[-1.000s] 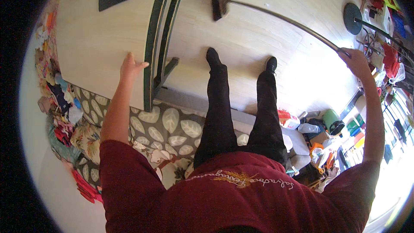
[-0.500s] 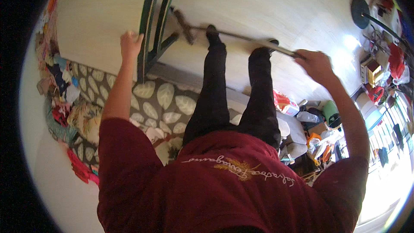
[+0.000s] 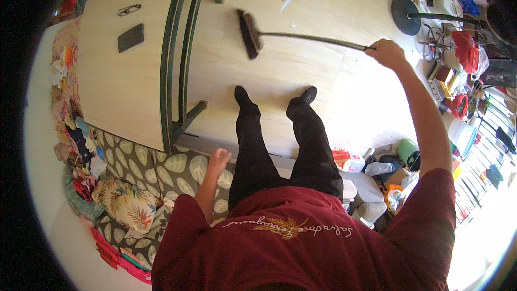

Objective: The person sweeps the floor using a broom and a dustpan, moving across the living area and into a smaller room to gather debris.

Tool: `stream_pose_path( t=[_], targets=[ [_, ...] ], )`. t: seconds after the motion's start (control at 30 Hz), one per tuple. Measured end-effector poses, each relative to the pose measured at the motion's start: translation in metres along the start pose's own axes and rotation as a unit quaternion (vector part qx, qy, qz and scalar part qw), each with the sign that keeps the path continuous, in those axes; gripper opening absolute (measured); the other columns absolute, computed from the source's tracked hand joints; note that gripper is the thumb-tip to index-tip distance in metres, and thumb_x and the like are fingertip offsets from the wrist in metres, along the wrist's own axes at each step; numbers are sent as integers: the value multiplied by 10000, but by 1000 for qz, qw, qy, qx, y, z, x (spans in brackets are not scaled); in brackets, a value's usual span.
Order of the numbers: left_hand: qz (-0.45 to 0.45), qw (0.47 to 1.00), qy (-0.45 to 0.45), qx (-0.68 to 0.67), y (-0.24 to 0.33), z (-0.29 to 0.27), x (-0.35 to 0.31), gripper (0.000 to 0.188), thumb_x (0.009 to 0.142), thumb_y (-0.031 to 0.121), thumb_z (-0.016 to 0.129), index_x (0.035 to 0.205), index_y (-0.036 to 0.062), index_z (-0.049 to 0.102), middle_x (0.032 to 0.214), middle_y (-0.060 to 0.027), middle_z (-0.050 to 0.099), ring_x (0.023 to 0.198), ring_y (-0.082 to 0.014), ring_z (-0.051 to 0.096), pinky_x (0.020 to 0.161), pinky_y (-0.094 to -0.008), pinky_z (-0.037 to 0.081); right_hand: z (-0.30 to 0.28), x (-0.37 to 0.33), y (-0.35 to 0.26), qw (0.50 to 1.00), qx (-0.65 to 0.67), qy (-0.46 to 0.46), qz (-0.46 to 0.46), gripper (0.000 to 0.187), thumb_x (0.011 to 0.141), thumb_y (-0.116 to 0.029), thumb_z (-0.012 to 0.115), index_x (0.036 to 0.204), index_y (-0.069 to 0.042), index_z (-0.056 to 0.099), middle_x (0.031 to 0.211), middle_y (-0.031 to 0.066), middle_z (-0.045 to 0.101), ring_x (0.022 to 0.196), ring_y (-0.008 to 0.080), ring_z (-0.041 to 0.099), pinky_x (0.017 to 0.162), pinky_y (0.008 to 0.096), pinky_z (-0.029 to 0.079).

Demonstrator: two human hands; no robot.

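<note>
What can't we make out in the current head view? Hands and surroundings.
- Left hand, head view: small, curled fingers hide the palm; can't tell how closed.
- Right hand, head view: its back hides most finger contact on the broom and the handle's far end.
- Patterned cover, head view: partly hidden by the person's body.
- Pale strip on the floor, head view: too small to identify.

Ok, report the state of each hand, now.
Left hand: nothing visible in it; open or closed cannot be told.
Right hand: closed, holding the broom handle.
</note>
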State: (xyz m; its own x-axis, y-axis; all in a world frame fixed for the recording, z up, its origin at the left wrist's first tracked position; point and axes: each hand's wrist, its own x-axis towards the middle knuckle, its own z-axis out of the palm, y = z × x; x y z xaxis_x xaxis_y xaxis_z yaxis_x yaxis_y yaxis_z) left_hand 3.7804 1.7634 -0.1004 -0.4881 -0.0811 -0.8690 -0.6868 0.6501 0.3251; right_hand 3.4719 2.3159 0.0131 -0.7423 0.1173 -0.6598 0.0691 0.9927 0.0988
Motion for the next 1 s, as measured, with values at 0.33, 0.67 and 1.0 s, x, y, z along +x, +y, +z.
stream_pose_path(
  t=[0.33,0.67,1.0],
  targets=[
    [-57,990,3,-131,90,56,-70,325,733,293,574,886,8,545,781,-102,583,739,-197,552,679,-312,428,-51,-67,96,996,8,33,-78,306,780,-340,524,837,-51,607,722,126,601,672,264,588,607,367,471],
    [20,996,-24,-82,206,72,-65,315,766,284,550,928,15,528,826,-55,549,760,-150,508,667,-279,404,14,-80,136,994,-58,-48,-80,245,798,-316,497,830,-98,602,716,75,599,670,215,587,597,343,470],
    [78,996,-43,11,230,68,3,281,744,269,582,814,-2,557,756,-89,594,708,-155,557,637,-291,437,-22,-81,167,998,-60,20,-20,270,799,-334,497,837,-77,571,692,73,593,604,192,582,540,323,473]
  ],
)
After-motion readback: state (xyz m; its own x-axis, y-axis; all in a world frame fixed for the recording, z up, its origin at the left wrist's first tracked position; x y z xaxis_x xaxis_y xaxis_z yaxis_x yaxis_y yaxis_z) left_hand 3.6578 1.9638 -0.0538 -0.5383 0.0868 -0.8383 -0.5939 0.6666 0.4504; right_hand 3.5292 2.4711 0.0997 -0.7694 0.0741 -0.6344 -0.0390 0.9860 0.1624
